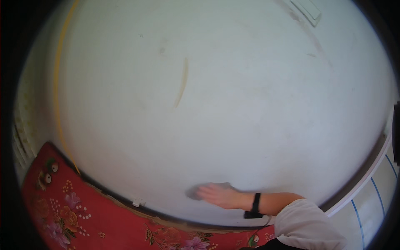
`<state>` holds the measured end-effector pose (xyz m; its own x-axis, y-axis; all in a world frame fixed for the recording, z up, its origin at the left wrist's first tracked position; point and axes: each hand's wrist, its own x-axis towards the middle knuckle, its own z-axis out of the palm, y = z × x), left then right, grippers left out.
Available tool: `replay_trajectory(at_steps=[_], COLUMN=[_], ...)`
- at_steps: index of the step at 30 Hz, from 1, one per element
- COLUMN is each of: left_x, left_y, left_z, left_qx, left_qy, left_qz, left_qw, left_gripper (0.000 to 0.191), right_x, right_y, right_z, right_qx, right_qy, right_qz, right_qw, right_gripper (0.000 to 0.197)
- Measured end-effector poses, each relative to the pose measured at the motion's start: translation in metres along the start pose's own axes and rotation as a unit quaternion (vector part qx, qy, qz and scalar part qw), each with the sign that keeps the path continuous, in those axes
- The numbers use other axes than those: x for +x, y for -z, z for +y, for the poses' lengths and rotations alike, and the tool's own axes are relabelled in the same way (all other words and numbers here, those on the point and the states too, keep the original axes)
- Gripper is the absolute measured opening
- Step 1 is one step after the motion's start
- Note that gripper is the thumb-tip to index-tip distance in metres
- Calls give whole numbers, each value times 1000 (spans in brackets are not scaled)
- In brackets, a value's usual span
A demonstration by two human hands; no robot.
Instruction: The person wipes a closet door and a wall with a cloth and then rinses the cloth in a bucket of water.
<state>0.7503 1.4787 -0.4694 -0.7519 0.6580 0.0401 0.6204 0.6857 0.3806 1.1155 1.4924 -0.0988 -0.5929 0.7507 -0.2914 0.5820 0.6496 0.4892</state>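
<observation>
My right hand (218,195) lies flat against a white wall (243,131), low down and just above a red flowered cover. Its fingers point left and are blurred. Under the palm and fingertips is a flat grey piece, apparently a cloth (193,192), pressed to the wall; the hand hides most of it. A black band with a dark device (253,214) circles the wrist, and a white sleeve (307,222) covers the upper arm. A curved tan streak (184,82) and faint smudges mark the wall higher up. My left hand is out of view.
The red flowered cover (103,225) runs along the wall's foot. A yellow strip or cord (56,84) goes down the wall at left. A small white fitting (137,202) sits near the cover's edge. At top right is a switch plate (307,11); at right, pale flooring with blue lines (359,212).
</observation>
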Motion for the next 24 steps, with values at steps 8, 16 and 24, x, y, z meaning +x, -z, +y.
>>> replay_trajectory(at_steps=[8,16,24], left_x=[15,13,2], left_y=[40,16,-1], left_z=[10,10,2], left_qx=[266,209,-21], left_qy=[86,82,-20], left_qz=[-191,-186,51], left_qw=[941,956,998], left_gripper=[69,69,82], right_x=[-101,65,94], right_y=[205,238,35], right_z=[120,142,37], right_qx=[-291,-325,-8], right_qy=[-198,-238,52], right_qz=[206,391,-19], right_qw=[913,828,998], right_gripper=[20,45,40])
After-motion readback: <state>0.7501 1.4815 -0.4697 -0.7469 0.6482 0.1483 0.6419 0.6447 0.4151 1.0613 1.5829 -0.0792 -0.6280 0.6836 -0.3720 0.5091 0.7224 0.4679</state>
